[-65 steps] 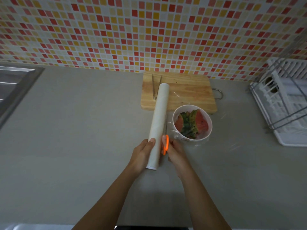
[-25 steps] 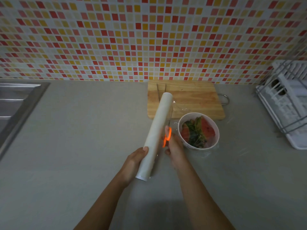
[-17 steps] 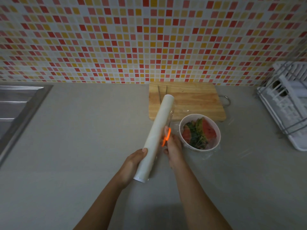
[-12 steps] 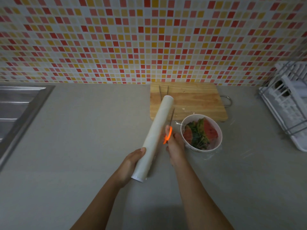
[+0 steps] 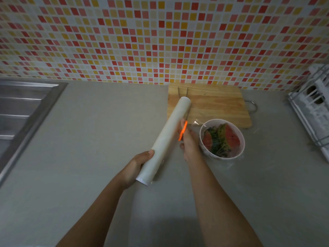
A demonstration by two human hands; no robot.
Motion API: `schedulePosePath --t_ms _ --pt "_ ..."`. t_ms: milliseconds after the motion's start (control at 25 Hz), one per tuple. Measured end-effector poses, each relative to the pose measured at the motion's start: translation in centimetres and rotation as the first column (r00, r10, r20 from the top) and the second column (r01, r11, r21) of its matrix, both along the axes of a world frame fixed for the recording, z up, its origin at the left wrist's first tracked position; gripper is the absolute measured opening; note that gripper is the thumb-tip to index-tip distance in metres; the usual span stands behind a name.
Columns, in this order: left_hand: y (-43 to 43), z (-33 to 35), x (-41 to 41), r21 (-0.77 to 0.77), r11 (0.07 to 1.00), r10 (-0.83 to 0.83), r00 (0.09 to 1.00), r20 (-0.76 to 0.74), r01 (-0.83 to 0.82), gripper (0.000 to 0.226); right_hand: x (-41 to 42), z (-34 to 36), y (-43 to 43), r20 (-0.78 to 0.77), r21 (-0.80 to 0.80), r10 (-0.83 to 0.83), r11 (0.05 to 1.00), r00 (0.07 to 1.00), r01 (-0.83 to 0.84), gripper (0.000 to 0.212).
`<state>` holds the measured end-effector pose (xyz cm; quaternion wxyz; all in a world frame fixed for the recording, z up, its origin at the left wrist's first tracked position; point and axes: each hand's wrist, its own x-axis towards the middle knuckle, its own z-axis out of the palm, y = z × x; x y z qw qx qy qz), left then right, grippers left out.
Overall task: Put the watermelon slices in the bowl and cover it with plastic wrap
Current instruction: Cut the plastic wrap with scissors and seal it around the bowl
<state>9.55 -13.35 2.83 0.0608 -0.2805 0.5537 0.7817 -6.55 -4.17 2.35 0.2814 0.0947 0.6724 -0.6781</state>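
Watermelon slices [image 5: 229, 138] sit in the bowl [image 5: 213, 155] under clear wrap.

The red and green slices lie in the white bowl, which stands on the grey table [image 5: 89, 139], just in front of the wooden cutting board [image 5: 213, 106]. Thin plastic wrap [image 5: 196, 123] lies over the bowl and spreads out onto the table around it. Just left of the bowl, the right hand [image 5: 189, 145] has its grip closed round orange-handled scissors [image 5: 183, 131]; the blades are mostly hidden by the roll [image 5: 167, 139]. The left hand [image 5: 137, 164] has its grip wrapped round the near end of this long white roll. The roll slants up between the hands, and its far end hides part of the metal tongs [image 5: 182, 91] on the board. A steel sink [image 5: 17, 113] is far left, a white dish rack [image 5: 313, 111] far right, and a tiled wall [image 5: 160, 41] behind.
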Motion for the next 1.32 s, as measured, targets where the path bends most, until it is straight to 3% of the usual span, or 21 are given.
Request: schedulePosePath --t_ms 160,400,680,1080,1200,1320 --pt "-0.5 0.0 0.2 -0.023 1.0 0.013 1.0 0.007 -0.013 0.046 0.4 -0.2 -0.1 -0.103 -0.003 -0.034 0.999 0.994 0.034 0.04" --pt "-0.6 0.1 -0.1 -0.019 1.0 0.018 1.0 0.007 -0.018 0.046 2.3 -2.9 0.7 0.068 0.029 0.072 0.997 0.995 -0.074 0.042" --pt "-1.3 0.6 0.1 -0.056 0.998 -0.002 1.0 0.023 0.003 0.049 -2.0 -0.8 -1.0 0.059 -0.005 0.058 0.998 0.997 -0.058 0.065" --pt "-3.3 1.2 1.5 -0.068 0.997 0.049 0.998 0.032 -0.046 0.049 -3.0 -0.5 -2.1 -0.009 -0.047 -0.006 0.999 1.0 0.006 0.037" --pt "-3.8 0.9 2.6 -0.036 0.99 0.137 0.99 0.022 -0.136 0.046 -2.2 0.7 -2.9 -0.097 0.077 0.114 0.991 0.989 -0.107 0.033" --pt "-2.3 0.1 4.0 -0.062 0.973 0.224 0.974 0.025 -0.222 0.044 2.2 0.2 -2.8 -0.267 0.386 0.346 0.893 0.899 -0.229 0.028"
